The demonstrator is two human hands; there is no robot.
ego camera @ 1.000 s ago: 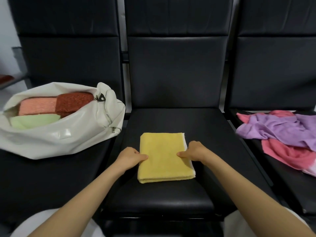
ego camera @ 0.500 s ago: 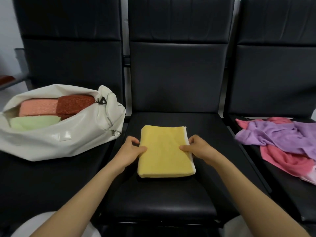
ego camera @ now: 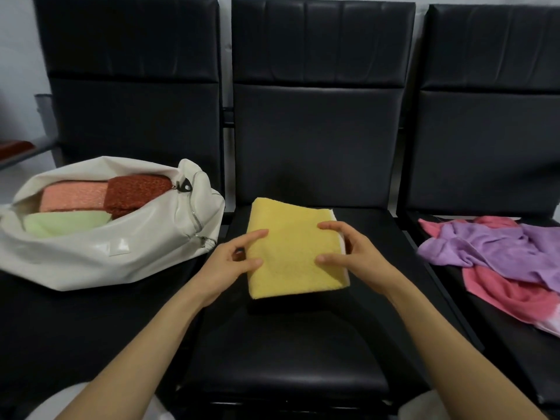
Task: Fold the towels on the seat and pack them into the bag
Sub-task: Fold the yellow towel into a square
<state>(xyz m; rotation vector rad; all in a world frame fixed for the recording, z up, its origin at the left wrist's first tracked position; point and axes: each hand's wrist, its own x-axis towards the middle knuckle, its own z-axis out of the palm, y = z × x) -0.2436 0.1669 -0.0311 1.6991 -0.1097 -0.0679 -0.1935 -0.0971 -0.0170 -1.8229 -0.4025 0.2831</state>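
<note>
A folded yellow towel [ego camera: 291, 247] is lifted a little above the middle seat [ego camera: 291, 353], casting a shadow under its near edge. My left hand [ego camera: 233, 262] grips its left side, thumb on top. My right hand [ego camera: 348, 253] grips its right side, fingers over the top. The white bag [ego camera: 100, 256] lies open on the left seat and holds a folded pink towel [ego camera: 72, 197], a dark red towel [ego camera: 136, 189] and a pale green towel [ego camera: 63, 222]. Unfolded purple [ego camera: 497, 247] and pink [ego camera: 515, 295] towels lie heaped on the right seat.
Three black seats stand in a row with tall backrests [ego camera: 321, 116] behind. A grey ledge [ego camera: 18, 153] shows at the far left by the wall. The bag's zipper pull [ego camera: 185, 186] hangs at its right rim.
Both hands have taken hold of the yellow towel's sides and raised it off the seat, tilting it slightly toward the bag.
</note>
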